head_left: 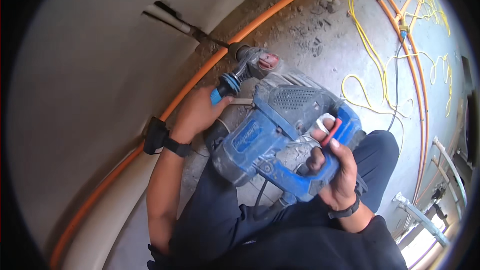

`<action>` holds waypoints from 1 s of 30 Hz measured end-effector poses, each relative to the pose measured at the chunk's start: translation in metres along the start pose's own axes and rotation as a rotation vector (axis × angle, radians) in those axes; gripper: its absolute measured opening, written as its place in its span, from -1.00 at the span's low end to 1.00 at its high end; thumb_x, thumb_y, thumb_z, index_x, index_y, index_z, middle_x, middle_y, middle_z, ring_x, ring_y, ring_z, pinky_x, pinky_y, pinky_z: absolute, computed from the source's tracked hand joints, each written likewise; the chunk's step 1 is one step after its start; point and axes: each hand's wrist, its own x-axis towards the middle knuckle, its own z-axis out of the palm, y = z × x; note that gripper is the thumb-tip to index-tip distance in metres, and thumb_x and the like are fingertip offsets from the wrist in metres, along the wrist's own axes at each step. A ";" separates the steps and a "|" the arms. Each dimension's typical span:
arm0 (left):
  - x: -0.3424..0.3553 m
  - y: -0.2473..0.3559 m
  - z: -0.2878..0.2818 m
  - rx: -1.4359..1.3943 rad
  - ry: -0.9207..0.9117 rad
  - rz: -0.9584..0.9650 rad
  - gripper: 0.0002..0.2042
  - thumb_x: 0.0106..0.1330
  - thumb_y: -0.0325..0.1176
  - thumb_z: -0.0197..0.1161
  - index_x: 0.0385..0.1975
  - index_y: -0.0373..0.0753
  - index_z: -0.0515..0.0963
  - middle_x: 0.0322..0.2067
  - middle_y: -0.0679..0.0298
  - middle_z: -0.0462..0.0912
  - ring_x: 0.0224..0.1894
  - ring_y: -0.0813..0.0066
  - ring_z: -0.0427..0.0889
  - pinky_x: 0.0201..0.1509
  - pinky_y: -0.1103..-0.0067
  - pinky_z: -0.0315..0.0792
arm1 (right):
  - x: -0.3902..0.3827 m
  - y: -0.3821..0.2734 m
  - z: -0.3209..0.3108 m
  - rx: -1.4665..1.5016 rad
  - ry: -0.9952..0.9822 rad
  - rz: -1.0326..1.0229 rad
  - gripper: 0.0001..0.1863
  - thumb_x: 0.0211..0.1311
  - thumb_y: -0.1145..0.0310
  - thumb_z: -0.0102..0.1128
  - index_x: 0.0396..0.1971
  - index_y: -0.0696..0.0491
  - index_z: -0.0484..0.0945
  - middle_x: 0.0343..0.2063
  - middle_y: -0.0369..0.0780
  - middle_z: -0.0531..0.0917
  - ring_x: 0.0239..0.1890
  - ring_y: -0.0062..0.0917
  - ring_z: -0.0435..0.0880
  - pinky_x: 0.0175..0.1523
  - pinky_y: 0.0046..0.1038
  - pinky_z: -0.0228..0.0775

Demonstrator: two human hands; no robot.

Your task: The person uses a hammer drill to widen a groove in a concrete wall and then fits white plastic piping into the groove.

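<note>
A dusty blue and grey demolition hammer [255, 135] lies across my lap, its front end pointing up and left toward the wall. My left hand [200, 110] is wrapped round its side handle [227, 86], which has light blue rings. Round the rear grip with the red trigger [332, 131] closes my right hand [337, 165]; something white covers part of one finger. A dark chisel bit [214, 41] runs from the tool's nose to the wall, close to the lower end of a slot [172, 19] cut there. Its exact tip is hard to make out.
An orange pipe [210, 62] runs along the wall's foot, behind the tool's nose. Rubble [325, 5] lies on the floor beyond. Yellow cable [375, 52] and more orange pipes [412, 57] stretch along the right. A pale thick pipe [120, 210] lies at lower left.
</note>
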 end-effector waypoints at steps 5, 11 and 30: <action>-0.006 -0.016 0.030 -0.016 0.111 0.032 -0.52 0.22 0.00 0.34 -0.26 -0.43 0.61 -0.44 -0.17 0.65 -0.33 -0.14 0.66 -0.22 0.22 0.49 | 0.001 -0.001 -0.017 -0.014 0.033 0.047 -0.52 0.32 0.45 0.07 0.23 0.08 0.27 -0.09 -0.09 0.63 -0.42 -0.50 0.62 -0.25 -0.40 0.53; -0.026 0.013 0.008 -0.114 0.040 0.023 -0.56 0.23 -0.07 0.36 -0.23 -0.44 0.60 -0.51 -0.13 0.63 -0.39 -0.09 0.66 -0.29 0.25 0.48 | -0.033 -0.012 -0.011 0.023 -0.008 -0.019 -0.46 0.26 0.45 0.09 0.24 0.05 0.21 -0.14 -0.10 0.63 -0.56 -0.56 0.56 -0.42 -0.42 0.45; -0.037 0.001 0.015 -0.112 0.038 0.064 -0.61 0.28 -0.16 0.33 -0.25 -0.49 0.54 -0.51 -0.20 0.61 -0.35 -0.16 0.65 -0.29 0.19 0.49 | -0.015 -0.010 -0.014 0.036 0.052 0.040 -0.56 0.31 0.47 0.01 0.19 0.07 0.28 -0.14 -0.15 0.62 -0.59 -0.63 0.48 -0.43 -0.49 0.37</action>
